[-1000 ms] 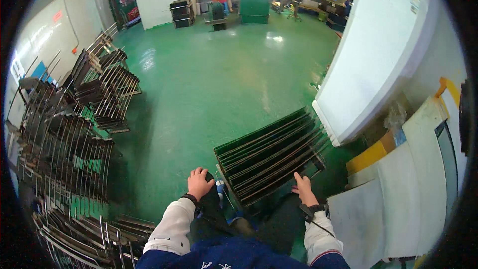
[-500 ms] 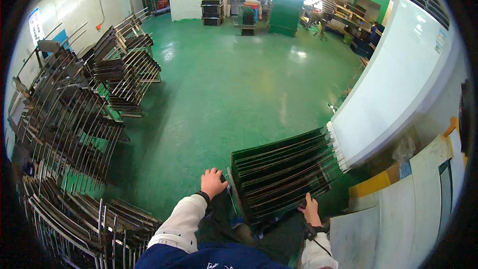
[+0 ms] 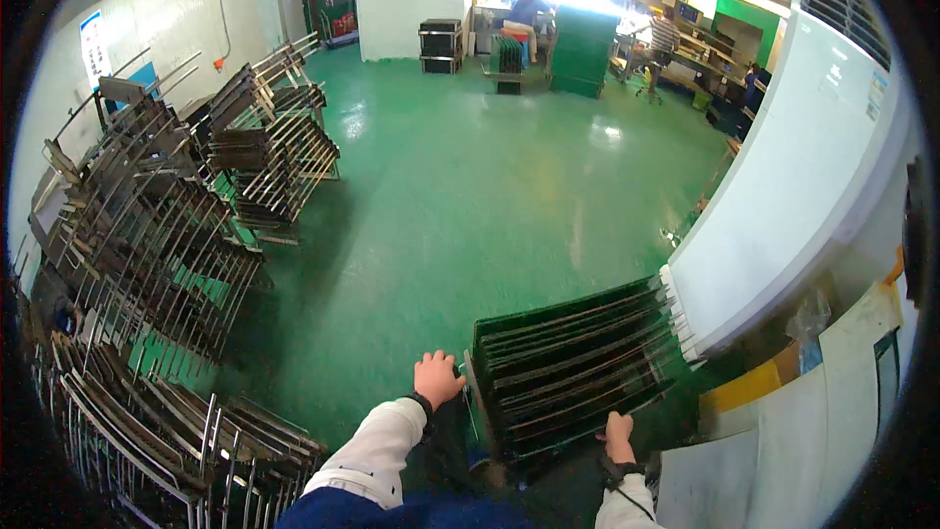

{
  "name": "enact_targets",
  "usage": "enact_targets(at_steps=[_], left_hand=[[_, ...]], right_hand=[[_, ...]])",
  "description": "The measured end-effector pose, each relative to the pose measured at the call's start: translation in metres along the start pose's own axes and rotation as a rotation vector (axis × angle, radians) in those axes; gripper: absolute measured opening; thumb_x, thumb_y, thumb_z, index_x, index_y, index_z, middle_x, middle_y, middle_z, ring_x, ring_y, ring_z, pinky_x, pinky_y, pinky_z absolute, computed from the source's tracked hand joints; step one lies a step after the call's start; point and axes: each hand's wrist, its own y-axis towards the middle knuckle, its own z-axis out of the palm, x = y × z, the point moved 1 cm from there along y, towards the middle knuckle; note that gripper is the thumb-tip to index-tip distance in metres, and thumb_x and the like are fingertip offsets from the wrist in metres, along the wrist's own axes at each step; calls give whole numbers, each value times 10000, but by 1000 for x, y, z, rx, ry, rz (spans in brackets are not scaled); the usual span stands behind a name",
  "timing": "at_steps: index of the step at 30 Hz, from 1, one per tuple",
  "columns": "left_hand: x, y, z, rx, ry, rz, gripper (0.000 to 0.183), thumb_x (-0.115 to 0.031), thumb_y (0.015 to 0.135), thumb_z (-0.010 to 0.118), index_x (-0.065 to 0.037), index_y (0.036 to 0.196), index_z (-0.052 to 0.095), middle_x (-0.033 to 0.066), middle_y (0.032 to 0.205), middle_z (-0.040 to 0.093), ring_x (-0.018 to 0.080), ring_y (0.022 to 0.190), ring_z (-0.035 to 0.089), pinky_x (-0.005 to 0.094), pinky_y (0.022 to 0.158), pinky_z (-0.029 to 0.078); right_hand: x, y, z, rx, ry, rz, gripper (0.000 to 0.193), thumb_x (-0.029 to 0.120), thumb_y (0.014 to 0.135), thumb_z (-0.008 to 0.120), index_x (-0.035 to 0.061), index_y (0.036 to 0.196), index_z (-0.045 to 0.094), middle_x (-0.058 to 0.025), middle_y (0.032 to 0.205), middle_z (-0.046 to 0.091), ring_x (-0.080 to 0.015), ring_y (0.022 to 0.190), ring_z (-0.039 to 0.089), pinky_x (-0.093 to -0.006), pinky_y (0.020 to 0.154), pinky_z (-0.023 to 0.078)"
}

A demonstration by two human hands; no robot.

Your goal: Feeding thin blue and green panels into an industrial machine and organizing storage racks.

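Observation:
A low rack [image 3: 627,325] of several upright dark green panels, set in rows with thin pale edges, stands right in front of me. Curled over its left end is my left hand [image 3: 439,379], beside a thin metal rod; the fingertips are partly hidden. My right hand [image 3: 618,436] is closed around the rack's near edge towards the right, with the gripped part mostly covered by the fingers. Both wrists carry dark bands, and white sleeves cover the forearms. The rack's base is hidden in shadow near my legs.
Stacked metal-rod racks [image 3: 166,264] fill the left side, with more rods [image 3: 186,441] at lower left. A tall white cabinet unit [image 3: 783,167] borders the rack's right end. Pale boards [image 3: 803,431] lean at lower right. Far back, people sit near a tall green cart [image 3: 585,49].
The whole view has shifted slightly, so everything appears lower and further right. Both hands keep nearly the same places on the rack, and the right hand's fingers look more tightly closed.

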Motion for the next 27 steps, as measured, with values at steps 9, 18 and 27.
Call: enact_targets(at_steps=[9, 18, 27], left_hand=[[-1, 4, -2, 24, 5, 0, 485, -437, 763, 633, -80, 1089, 649, 127, 1126, 579, 331, 1078, 529, 474, 874, 451], [5, 7, -6, 116, 55, -55, 515, -470, 794, 615, -85, 1136, 641, 130, 1148, 580, 337, 1096, 528, 464, 905, 453], [7, 6, -2, 42, 21, -45, 455, -430, 761, 636, -76, 1045, 668, 131, 1082, 595, 331, 1075, 534, 469, 882, 449]], right_hand=[[-55, 47, 15, -181, 127, -215, 317, 198, 806, 549, -66, 980, 531, -155, 932, 570, -256, 764, 609, -352, 538, 491], [-9, -14, 16, -224, 46, -223, 560, 258, 782, 601, -173, 1126, 503, -270, 1130, 567, -358, 1045, 547, -409, 886, 411], [10, -40, 11, -182, 83, -225, 518, 256, 791, 591, -169, 1079, 522, -255, 1096, 575, -345, 997, 543, -412, 867, 411]])
